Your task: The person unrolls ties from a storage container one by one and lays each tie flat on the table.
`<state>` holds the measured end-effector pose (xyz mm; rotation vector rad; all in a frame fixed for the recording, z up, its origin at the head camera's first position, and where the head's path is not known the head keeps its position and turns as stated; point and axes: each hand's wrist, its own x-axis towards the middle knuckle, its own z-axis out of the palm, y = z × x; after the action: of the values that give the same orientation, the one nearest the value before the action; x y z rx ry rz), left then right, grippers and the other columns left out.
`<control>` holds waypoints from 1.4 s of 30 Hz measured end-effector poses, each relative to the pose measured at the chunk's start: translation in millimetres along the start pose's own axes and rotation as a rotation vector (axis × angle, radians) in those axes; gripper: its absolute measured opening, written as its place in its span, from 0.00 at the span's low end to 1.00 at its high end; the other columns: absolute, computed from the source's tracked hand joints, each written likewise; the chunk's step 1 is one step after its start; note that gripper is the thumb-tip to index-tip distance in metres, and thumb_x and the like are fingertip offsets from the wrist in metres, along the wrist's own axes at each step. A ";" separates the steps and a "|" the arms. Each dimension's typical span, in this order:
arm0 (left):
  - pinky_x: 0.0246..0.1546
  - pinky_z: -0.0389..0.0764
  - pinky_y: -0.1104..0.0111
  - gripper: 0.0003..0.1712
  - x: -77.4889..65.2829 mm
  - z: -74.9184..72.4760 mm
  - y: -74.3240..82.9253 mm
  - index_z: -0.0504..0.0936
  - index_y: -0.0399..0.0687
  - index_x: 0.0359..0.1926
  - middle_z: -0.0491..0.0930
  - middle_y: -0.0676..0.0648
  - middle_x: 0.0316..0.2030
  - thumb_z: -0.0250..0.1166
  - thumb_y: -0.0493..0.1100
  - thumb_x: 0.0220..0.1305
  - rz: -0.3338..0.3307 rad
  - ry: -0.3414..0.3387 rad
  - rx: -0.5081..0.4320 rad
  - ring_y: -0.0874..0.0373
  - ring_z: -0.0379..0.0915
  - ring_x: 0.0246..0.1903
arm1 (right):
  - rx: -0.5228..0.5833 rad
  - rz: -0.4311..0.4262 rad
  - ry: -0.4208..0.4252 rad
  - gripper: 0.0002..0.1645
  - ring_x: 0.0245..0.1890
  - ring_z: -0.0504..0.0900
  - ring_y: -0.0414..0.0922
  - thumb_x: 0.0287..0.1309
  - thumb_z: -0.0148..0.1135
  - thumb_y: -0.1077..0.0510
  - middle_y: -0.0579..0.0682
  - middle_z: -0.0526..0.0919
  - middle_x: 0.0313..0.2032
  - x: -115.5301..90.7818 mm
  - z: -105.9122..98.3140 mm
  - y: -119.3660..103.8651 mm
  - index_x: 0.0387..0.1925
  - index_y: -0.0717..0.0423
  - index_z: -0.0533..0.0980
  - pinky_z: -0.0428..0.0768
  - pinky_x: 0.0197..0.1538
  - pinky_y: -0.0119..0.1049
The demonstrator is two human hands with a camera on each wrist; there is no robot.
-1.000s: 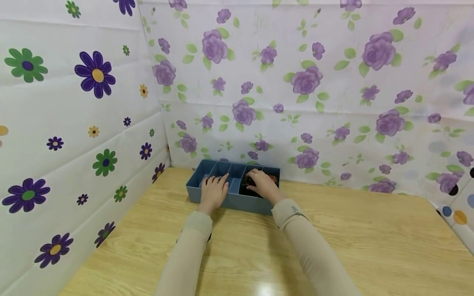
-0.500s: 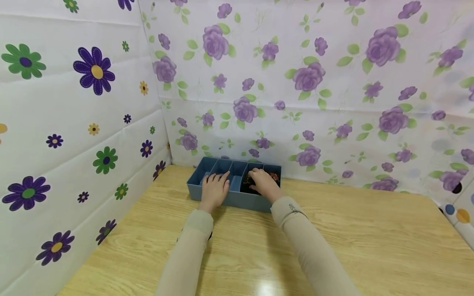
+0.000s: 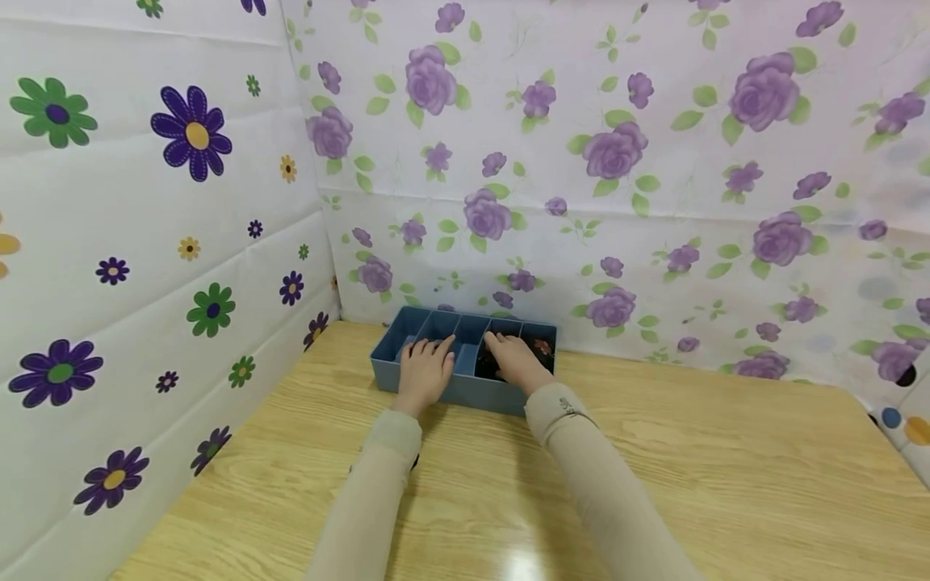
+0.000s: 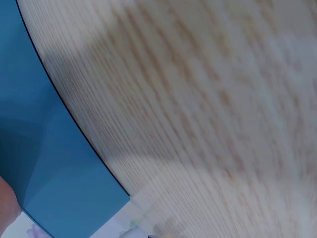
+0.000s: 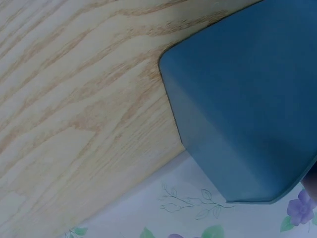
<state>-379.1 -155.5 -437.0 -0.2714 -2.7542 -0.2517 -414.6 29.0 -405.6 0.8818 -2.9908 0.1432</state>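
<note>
A long blue-grey box [image 3: 483,393] with several compartments stands near the back wall covering. My left hand [image 3: 424,373] lies over its front rim, fingers relaxed and spread above the left compartments. In the left wrist view only a fingertip [image 4: 7,203] shows at the box wall [image 4: 74,173]. Further right, my right hand [image 3: 517,361] reaches into a compartment with a dark, speckled, cloth-like thing [image 3: 488,365], its fingers on or just over it; thumb and fingers look apart. A dark piece with a reddish pattern [image 3: 542,347] sits in the rightmost compartment. The right wrist view shows the box's outer corner [image 5: 237,124].
The box stands on a light wood-grain table [image 3: 690,468]. Behind it rises a white covering with purple roses [image 3: 613,153]; another with bold flowers [image 3: 196,133] closes off the left side.
The camera view has shifted slightly. My right hand has moved a little within its compartment, baring more of the red-patterned piece. My left hand stays at the box's left part.
</note>
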 end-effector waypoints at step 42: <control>0.66 0.57 0.47 0.24 1.8 -2.3 2.6 0.65 0.57 0.68 0.75 0.43 0.57 0.39 0.51 0.75 -0.027 -0.018 -0.010 0.44 0.63 0.62 | 0.131 -0.110 0.158 0.19 0.44 0.74 0.51 0.50 0.70 0.64 0.55 0.72 0.44 -5.7 -0.4 8.3 0.42 0.55 0.71 0.76 0.48 0.42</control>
<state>-379.4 -153.2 -433.8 -0.2404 -2.7769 -0.2718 -414.4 39.1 -406.1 0.9934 -2.8057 0.3908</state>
